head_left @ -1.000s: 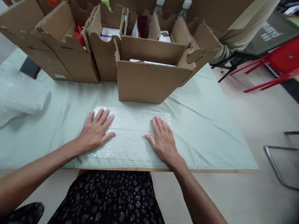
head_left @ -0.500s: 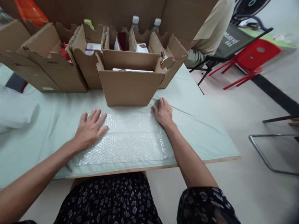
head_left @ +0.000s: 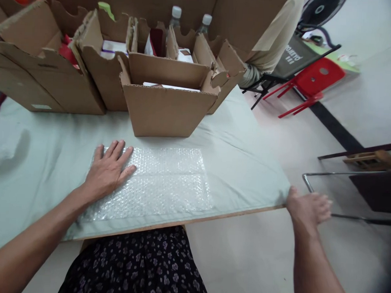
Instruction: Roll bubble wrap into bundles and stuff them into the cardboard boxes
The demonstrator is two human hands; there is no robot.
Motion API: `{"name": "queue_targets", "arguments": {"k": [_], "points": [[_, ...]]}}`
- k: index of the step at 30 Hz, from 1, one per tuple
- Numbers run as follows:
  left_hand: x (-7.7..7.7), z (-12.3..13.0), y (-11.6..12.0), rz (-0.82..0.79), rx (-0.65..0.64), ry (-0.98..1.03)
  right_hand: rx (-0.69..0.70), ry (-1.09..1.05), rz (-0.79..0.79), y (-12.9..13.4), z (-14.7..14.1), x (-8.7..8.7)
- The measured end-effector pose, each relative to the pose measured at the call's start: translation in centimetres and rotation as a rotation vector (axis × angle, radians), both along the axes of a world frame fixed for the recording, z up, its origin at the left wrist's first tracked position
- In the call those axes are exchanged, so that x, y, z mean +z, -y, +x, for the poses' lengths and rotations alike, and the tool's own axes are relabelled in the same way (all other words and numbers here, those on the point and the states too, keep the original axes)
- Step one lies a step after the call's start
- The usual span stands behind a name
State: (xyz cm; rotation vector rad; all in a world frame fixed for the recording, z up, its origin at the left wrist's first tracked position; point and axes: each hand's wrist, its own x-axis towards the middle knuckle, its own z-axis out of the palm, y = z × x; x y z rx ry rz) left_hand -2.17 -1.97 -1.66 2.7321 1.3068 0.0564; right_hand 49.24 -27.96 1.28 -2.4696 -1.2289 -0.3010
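Note:
A sheet of bubble wrap point(head_left: 168, 180) lies flat near the front edge of the cloth-covered table point(head_left: 246, 166). On its left end my left hand point(head_left: 107, 170) rests palm down, fingers spread. My right hand point(head_left: 307, 207) is off to the right, at the table's front right corner, its fingers pointing out past the edge and slightly blurred. Nothing shows in either hand. Just behind the sheet stands a cardboard box point(head_left: 164, 112) with something white inside.
Several open cardboard bins point(head_left: 65, 84) line the back, holding small boxes and packets. Two capped bottles point(head_left: 175, 17) stand behind them. A wrapped white bundle point(head_left: 3, 142) lies at left. Beyond the table are a red chair point(head_left: 321, 83), a seated person point(head_left: 274, 42) and a metal frame point(head_left: 307, 181).
My right hand has left the bubble wrap's right edge and moved right to the table corner. My left hand stays on the sheet. The view has shifted a little to the right.

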Motion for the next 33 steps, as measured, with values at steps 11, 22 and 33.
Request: {"name": "queue_targets", "arguments": {"k": [11, 22, 33], "points": [[1.1, 4.7, 3.2, -0.029, -0.209, 0.041, 0.768, -0.131, -0.222, -17.8, -26.6, -4.3], [-0.4, 2.3, 3.7, -0.047, -0.195, 0.045, 0.233, -0.186, -0.212, -18.2, -12.7, -5.6], [-0.6, 2.5, 3.9, -0.043, -0.211, 0.037, -0.153, -0.124, -0.263, -10.4, -7.5, -5.4]]}}
